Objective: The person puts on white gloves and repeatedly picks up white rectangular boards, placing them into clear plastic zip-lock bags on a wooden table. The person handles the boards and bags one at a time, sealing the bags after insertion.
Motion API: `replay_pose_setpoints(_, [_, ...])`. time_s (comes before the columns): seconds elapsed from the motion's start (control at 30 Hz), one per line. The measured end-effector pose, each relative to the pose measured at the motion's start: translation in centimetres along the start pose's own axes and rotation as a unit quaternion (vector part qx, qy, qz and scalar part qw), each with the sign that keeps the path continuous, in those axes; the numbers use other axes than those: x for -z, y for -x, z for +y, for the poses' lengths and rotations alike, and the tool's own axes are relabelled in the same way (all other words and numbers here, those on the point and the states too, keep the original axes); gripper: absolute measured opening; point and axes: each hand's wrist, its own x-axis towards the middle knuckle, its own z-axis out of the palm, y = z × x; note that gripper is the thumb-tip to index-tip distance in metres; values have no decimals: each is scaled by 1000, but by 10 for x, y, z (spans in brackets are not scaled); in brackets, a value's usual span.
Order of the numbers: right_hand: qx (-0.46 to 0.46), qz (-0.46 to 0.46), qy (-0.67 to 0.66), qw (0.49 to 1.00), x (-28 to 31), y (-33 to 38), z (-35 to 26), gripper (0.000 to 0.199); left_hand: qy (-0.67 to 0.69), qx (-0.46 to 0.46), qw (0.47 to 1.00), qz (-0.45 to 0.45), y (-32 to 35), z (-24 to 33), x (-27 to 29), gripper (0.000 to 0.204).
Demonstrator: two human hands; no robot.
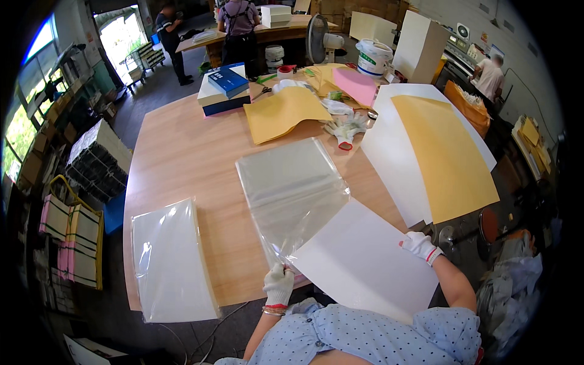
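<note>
My left hand [279,286], in a white knit glove, pinches the near edge of a transparent plastic bag [291,173] lying on the table. White paper [369,258], one sheet or a thin stack, is tilted at the table's front edge, its left corner against the bag's near end. Gripping the paper's right edge is my right hand [421,246], gloved the same way, with its fingers closed. To the left lies a white paper stack wrapped in plastic [173,261].
The wooden table [176,158] carries yellow paper [286,114], blue books [228,82], spare gloves [347,129] and a white tub [372,58]. Large white sheets with a yellow sheet [447,158] overhang its right side. A fan [317,38] stands behind; other people work farther off.
</note>
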Motion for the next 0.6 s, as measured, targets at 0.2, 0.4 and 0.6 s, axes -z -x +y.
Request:
replay_pose_setpoints(0.2, [19, 19, 11, 1000, -29, -25, 14, 51, -8, -49, 980, -192, 10, 23, 21, 30])
replay_pose_setpoints(0.4, [52, 36, -22, 998, -62, -60, -10, 56, 551, 285, 741, -258, -63, -18, 5, 33])
replay_pose_setpoints(0.6, [27, 81, -79, 993, -70, -107, -59, 59, 425, 222, 877, 28, -133, 46, -26, 25])
